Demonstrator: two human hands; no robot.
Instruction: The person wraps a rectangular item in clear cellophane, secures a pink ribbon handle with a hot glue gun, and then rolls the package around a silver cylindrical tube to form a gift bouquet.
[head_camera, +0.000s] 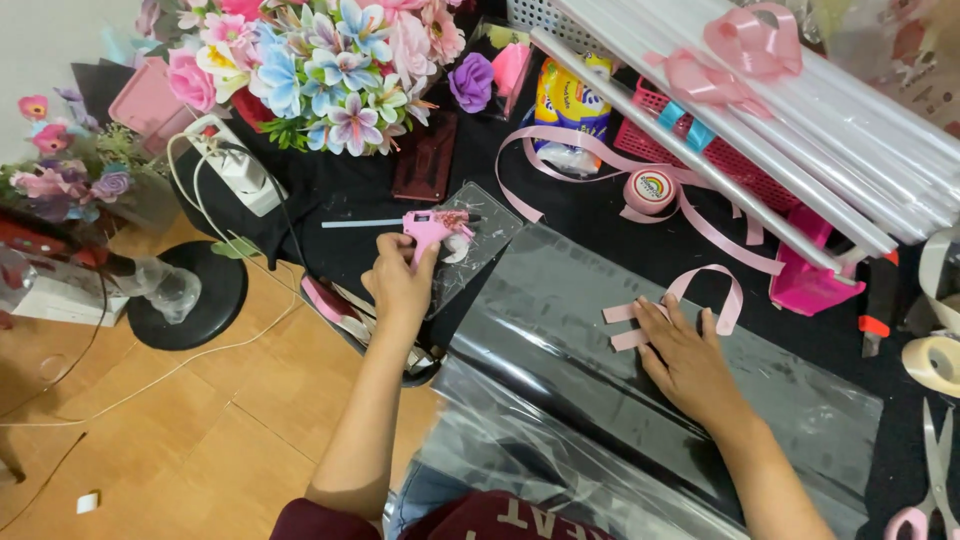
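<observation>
1. On the black table, the left hand has its fingers curled tight around the handle of a pink glue gun, which lies over a clear plastic sheet.
2. A glue stick juts from the back of the gun, pointing left toward a white power strip.
3. The right hand lies flat, palm down, fingers spread and gripping nothing; its fingertips press on a pink ribbon loop.
4. The loop's two loose ends cross just left of the fingers, and the whole loop rests on a wide sheet of cellophane that runs from the table down toward the person's lap.
5. Near the loop, farther up the table, sit a small tape roll and a long trailing pink ribbon.
6. Rolls of clear wrap lie diagonally at upper right, over a pink basket, with a pink bow on top.
7. A bunch of artificial flowers stands at the far left edge of the table.
8. Pink-handled scissors and a wide tape roll lie at the right edge.
9. A black round base stands on the wooden floor at left.
</observation>
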